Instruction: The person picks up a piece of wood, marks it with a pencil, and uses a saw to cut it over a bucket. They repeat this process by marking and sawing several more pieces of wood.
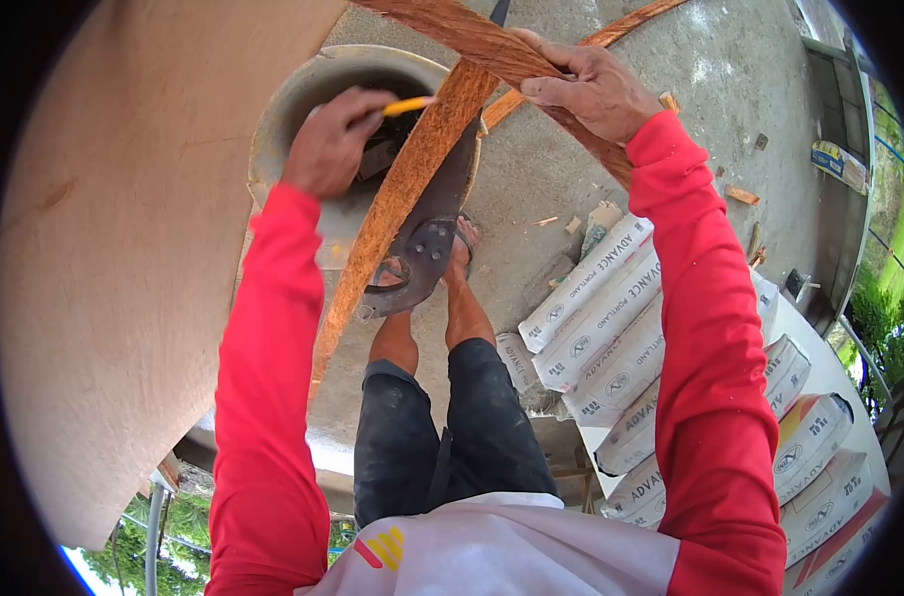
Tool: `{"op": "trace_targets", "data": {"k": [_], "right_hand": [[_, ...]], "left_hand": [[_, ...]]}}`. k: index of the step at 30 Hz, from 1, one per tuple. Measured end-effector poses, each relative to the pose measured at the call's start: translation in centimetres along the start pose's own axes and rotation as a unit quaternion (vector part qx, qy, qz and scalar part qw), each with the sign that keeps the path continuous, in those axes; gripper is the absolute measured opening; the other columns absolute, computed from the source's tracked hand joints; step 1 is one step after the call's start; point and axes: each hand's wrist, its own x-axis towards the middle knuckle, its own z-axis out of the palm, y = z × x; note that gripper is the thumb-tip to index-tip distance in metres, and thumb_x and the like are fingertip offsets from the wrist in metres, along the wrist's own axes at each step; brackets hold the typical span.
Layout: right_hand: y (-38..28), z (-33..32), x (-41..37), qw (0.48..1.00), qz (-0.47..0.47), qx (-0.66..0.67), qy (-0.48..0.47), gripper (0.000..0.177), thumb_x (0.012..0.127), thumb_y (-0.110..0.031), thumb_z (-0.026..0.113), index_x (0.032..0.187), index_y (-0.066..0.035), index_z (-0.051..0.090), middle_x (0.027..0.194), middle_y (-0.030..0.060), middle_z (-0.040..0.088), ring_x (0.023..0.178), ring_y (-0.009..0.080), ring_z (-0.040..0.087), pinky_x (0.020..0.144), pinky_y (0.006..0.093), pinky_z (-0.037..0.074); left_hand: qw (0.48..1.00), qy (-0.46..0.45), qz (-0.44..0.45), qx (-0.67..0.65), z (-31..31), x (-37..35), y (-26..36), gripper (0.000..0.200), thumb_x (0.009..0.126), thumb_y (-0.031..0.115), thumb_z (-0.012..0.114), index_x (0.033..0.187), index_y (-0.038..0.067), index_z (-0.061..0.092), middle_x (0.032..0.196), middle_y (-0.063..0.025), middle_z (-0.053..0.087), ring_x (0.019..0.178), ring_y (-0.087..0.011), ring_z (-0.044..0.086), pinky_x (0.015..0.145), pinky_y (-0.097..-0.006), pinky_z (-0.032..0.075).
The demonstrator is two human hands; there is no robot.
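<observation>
My left hand point(338, 139) is closed around a yellow pencil point(407, 105), whose tip points right at the edge of a long reddish-brown wooden strip point(412, 174). This strip runs diagonally down from the upper middle. A second wooden strip point(462, 38) crosses over its upper end, and my right hand point(601, 91) grips it with the thumb on top. Partly hidden under the diagonal strip is a handsaw point(434, 243), its dark handle hanging above my feet. Behind the pencil stands a round, pale container point(265, 149) with a dark interior.
Stacked cement bags point(611, 308) lie at the lower right. A large plywood sheet point(124, 248) fills the left side. Another thin wooden strip point(630, 22) and several wood scraps point(742, 195) lie on the concrete floor point(710, 119). A small bag point(839, 164) sits near the right edge.
</observation>
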Motion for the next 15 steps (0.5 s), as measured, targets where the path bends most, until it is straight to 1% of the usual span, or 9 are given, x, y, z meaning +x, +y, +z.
{"op": "trace_targets", "data": {"k": [1,3,4,6,8,10,11,13,15], "right_hand": [[-0.2,-0.1,0.0,1.000,0.012,-0.001,-0.005,0.060,0.088,-0.030,0.067,0.142,-0.014,0.050,0.087,0.0038,0.066,0.075,0.0111,0.057,0.073,0.0274,0.048],[-0.4,-0.1,-0.2,0.999,0.033,0.025,-0.013,0.060,0.087,-0.030,0.067,0.142,-0.013,0.050,0.089,0.0046,0.066,0.077,0.0116,0.057,0.075,0.0278,0.048],[-0.7,-0.2,-0.1,0.998,0.041,0.036,-0.020,0.060,0.087,-0.030,0.067,0.142,-0.013,0.050,0.090,0.0049,0.067,0.079,0.0118,0.057,0.076,0.0280,0.048],[0.3,0.0,0.0,0.999,0.016,0.036,-0.016,0.060,0.086,-0.029,0.067,0.141,-0.012,0.050,0.091,0.0056,0.067,0.080,0.0119,0.058,0.077,0.0281,0.048],[0.2,-0.3,0.3,1.000,-0.005,0.019,-0.009,0.059,0.086,-0.028,0.067,0.141,-0.011,0.050,0.093,0.0064,0.068,0.082,0.0122,0.058,0.079,0.0285,0.048],[-0.6,-0.3,0.0,1.000,-0.014,-0.008,0.002,0.059,0.086,-0.027,0.066,0.140,-0.011,0.051,0.096,0.0074,0.068,0.083,0.0127,0.058,0.080,0.0290,0.049],[-0.9,-0.5,0.0,1.000,-0.012,-0.019,0.004,0.059,0.086,-0.027,0.066,0.141,-0.011,0.051,0.097,0.0079,0.069,0.084,0.0128,0.059,0.081,0.0292,0.049],[-1.3,-0.4,-0.2,0.999,-0.006,-0.031,0.008,0.059,0.086,-0.027,0.066,0.141,-0.012,0.050,0.099,0.0087,0.069,0.086,0.0130,0.059,0.082,0.0297,0.048],[-1.2,-0.4,-0.3,1.000,-0.002,-0.011,-0.006,0.060,0.086,-0.029,0.066,0.141,-0.013,0.050,0.100,0.0097,0.069,0.088,0.0136,0.060,0.083,0.0298,0.048]], "left_hand": [[0.995,-0.015,-0.085,-0.050,-1.2,-2.5,2.8,0.022,0.094,0.008,0.054,0.114,0.007,0.064,0.091,-0.0087,0.064,0.079,-0.0161,0.060,0.072,-0.0278,0.046],[0.964,-0.019,-0.193,-0.184,0.7,-6.2,8.5,0.023,0.093,0.006,0.056,0.114,0.006,0.064,0.085,-0.0063,0.059,0.074,-0.0111,0.056,0.066,-0.0266,0.045],[0.914,-0.019,-0.258,-0.312,2.9,-7.5,11.1,0.022,0.093,0.009,0.054,0.112,0.004,0.065,0.079,-0.0045,0.056,0.071,-0.0085,0.052,0.062,-0.0263,0.042],[0.856,-0.047,-0.384,-0.343,8.3,-8.0,11.3,0.024,0.094,0.012,0.051,0.111,0.004,0.066,0.075,-0.0070,0.057,0.070,-0.0103,0.053,0.062,-0.0279,0.043],[0.840,0.020,-0.357,-0.408,13.8,-6.1,9.5,0.029,0.098,0.019,0.051,0.120,0.004,0.062,0.073,0.0030,0.050,0.058,-0.0044,0.047,0.046,-0.0230,0.041],[0.875,0.095,-0.327,-0.343,16.0,-2.1,9.3,0.032,0.099,0.023,0.049,0.122,0.004,0.060,0.074,0.0024,0.049,0.057,-0.0063,0.048,0.044,-0.0238,0.040],[0.867,0.134,-0.302,-0.373,16.5,-0.2,9.3,0.031,0.099,0.024,0.050,0.121,0.005,0.060,0.074,0.0025,0.048,0.057,-0.0068,0.048,0.044,-0.0236,0.040],[0.838,0.173,-0.266,-0.444,16.5,2.4,9.8,0.030,0.098,0.024,0.051,0.121,0.007,0.060,0.075,0.0027,0.048,0.059,-0.0071,0.047,0.048,-0.0239,0.041],[0.799,0.174,-0.253,-0.517,15.7,3.8,10.2,0.028,0.098,0.024,0.051,0.120,0.009,0.059,0.077,0.0032,0.048,0.063,-0.0066,0.046,0.054,-0.0249,0.043]]}}
